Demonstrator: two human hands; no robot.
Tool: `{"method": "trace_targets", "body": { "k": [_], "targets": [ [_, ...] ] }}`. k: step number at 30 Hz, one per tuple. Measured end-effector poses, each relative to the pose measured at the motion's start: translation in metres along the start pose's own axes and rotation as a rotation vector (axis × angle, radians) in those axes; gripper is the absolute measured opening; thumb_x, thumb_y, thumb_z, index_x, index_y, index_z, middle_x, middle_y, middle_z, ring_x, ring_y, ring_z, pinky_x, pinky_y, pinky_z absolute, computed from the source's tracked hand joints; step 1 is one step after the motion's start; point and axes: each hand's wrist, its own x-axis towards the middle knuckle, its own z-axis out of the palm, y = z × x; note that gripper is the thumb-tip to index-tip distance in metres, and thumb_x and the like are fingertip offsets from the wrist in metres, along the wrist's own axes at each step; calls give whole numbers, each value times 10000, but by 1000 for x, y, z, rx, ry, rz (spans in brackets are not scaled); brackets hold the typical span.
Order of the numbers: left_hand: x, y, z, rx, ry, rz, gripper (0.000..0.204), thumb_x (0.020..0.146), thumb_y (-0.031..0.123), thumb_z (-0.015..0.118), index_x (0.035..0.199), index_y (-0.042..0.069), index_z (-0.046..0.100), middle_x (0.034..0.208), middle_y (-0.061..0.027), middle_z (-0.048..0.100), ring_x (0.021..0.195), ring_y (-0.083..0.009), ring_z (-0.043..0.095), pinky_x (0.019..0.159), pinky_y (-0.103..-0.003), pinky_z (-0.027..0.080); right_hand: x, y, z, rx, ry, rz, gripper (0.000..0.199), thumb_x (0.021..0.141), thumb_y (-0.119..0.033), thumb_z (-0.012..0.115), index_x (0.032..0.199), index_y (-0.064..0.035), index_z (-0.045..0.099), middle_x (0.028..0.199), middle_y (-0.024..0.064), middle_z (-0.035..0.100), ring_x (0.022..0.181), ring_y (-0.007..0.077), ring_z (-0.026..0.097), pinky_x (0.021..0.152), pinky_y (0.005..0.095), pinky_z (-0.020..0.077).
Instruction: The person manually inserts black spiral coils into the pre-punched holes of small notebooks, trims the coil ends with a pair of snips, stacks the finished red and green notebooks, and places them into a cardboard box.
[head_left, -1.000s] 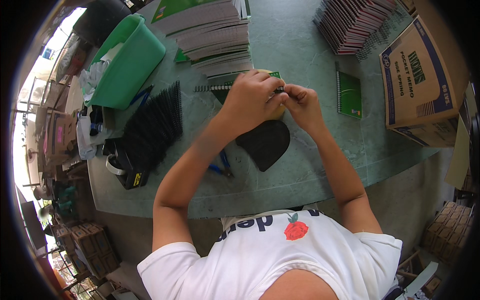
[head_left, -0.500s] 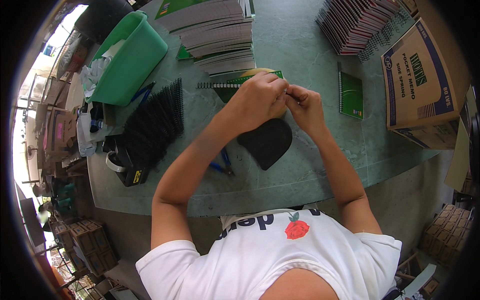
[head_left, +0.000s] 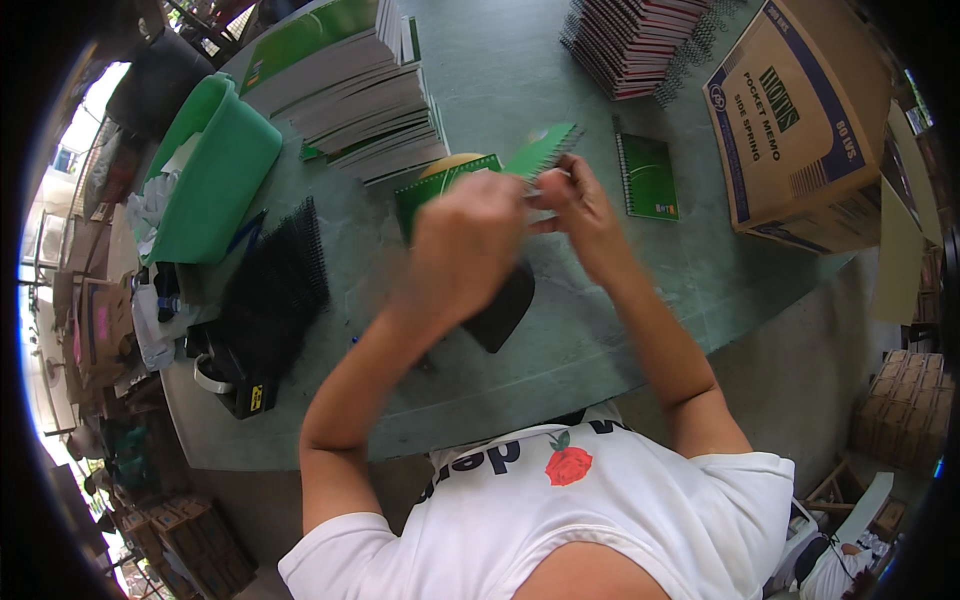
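Note:
A small green spiral notebook [head_left: 543, 150] is tilted up over the table, its wire coil along the right edge. The fingers of my right hand [head_left: 578, 205] are closed on the coil side of it. Close against its lower left corner is my left hand [head_left: 470, 240], smeared by motion, so I cannot tell whether its fingers grip anything. Partly behind that hand lies another green cover or notebook [head_left: 415, 200], near the tall stack of green-covered notebooks [head_left: 375, 100]. A black pad [head_left: 503, 312] lies below my hands, partly covered by the left one.
Black wire coils [head_left: 275, 265] lie at left beside a tape dispenser [head_left: 240, 385] and a green bin [head_left: 215, 190]. One finished-looking green spiral notebook [head_left: 648, 175] lies at right. Red-edged spiral notebooks [head_left: 635, 50] and a cardboard box [head_left: 800, 130] stand farther right.
The green notebook has been lifted and turned, so its coil now faces right. My left hand has moved down a little. The view has shifted, so table items appear farther left.

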Motion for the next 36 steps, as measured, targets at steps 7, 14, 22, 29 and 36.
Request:
{"method": "trace_targets", "body": {
  "k": [7, 14, 22, 29, 36],
  "targets": [
    [-2, -12, -14, -35, 143, 241, 309, 791, 147, 670, 1073, 35, 611, 1010, -163, 614, 867, -319, 605, 793, -369, 484, 50, -39, -89, -159, 211, -55, 292, 848, -164, 624, 1079, 13, 598, 989, 90, 641, 863, 132, 601, 771, 265, 465],
    [-70, -125, -47, 44, 1, -430, 223, 816, 157, 642, 968, -5, 634, 915, -177, 631, 785, -283, 617, 650, -353, 481, 43, 39, -225, -1096, 433, 47, 296, 776, -203, 672, 993, -2, 667, 868, 180, 671, 790, 243, 666, 729, 327, 503],
    [-115, -240, -15, 633, 9, -800, 384, 846, 385, 586, 984, 30, 533, 979, -190, 581, 866, -404, 593, 716, -479, 489, 35, 19, -196, -1458, 357, -11, 268, 769, -161, 669, 1010, -45, 661, 877, 137, 653, 788, 277, 628, 705, 367, 495],
    [-89, -226, -13, 604, 75, -726, 250, 799, 278, 584, 853, 35, 574, 814, -184, 609, 787, -392, 621, 691, -468, 511, 33, 26, -4, -1108, -411, -720, 198, 771, -155, 651, 956, -85, 646, 1001, 101, 611, 943, 260, 565, 775, 367, 466],
    [-98, -204, -55, 310, 316, -767, 281, 764, 265, 581, 702, -5, 538, 655, -163, 600, 639, -344, 593, 631, -395, 478, 9, 55, 97, -1502, -597, -627, 417, 718, -297, 712, 1062, -85, 610, 987, 101, 556, 970, 277, 541, 796, 352, 464]
  ]
}}
